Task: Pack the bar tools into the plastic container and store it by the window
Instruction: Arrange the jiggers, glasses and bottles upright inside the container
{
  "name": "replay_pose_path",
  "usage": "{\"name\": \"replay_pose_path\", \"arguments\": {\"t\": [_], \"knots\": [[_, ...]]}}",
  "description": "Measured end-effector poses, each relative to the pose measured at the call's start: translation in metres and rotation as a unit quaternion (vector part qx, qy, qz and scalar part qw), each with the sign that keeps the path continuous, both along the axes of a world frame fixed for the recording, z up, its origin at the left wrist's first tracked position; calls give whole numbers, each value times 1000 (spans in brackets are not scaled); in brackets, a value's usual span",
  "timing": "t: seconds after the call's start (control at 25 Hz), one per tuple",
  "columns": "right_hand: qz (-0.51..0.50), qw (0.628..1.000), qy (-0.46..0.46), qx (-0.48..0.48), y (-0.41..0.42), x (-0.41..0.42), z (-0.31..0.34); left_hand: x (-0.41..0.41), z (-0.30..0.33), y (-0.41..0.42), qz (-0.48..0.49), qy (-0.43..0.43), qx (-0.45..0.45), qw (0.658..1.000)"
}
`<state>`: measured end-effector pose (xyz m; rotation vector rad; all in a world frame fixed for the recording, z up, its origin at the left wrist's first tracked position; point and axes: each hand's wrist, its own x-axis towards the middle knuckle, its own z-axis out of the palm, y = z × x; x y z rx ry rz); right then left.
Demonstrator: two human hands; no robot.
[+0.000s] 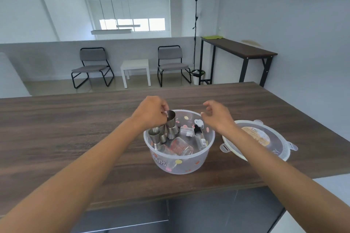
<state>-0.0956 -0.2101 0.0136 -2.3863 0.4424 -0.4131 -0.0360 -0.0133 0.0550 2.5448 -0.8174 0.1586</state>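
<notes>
A round clear plastic container (pixel 189 162) with coloured dots stands on the wooden counter (pixel 75 128). Inside lie steel jiggers, clear shot glasses (pixel 180 147) and a small bottle with a black cap (pixel 199 137). My left hand (pixel 152 112) pinches the top rim of an upright steel jigger (pixel 171 124) standing in the container. A second jigger (pixel 155 137) stands beside it. My right hand (pixel 217 114) hovers over the container's far right rim, fingers apart, holding nothing. The container's lid (pixel 265 138) lies flat on the counter to the right, partly under my right forearm.
The counter's right edge runs close past the lid. Beyond the counter are two grey chairs (pixel 92 66), a small white table (pixel 135 71), a floor lamp (pixel 196 30) and a tall dark side table (pixel 238 51) by the right wall. A bright window (pixel 140 24) shows far back.
</notes>
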Motion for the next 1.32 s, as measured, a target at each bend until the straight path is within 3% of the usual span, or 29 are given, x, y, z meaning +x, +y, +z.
{"name": "replay_pose_path", "arguments": {"t": [0.12,0.2,0.36,0.92,1.32], "knots": [[59,987,74,-129,15,14,6,1,5,17,23,-11,34,999],[82,958,158,-226,27,19,9,1,4,23,39,-18,50,998],[76,926,232,-288,40,27,1,2,6,31,54,-9,78,995],[99,890,317,-313,44,30,-16,1,-2,31,68,41,126,989],[130,876,389,-255,52,16,9,2,-25,25,106,37,153,982]]}}
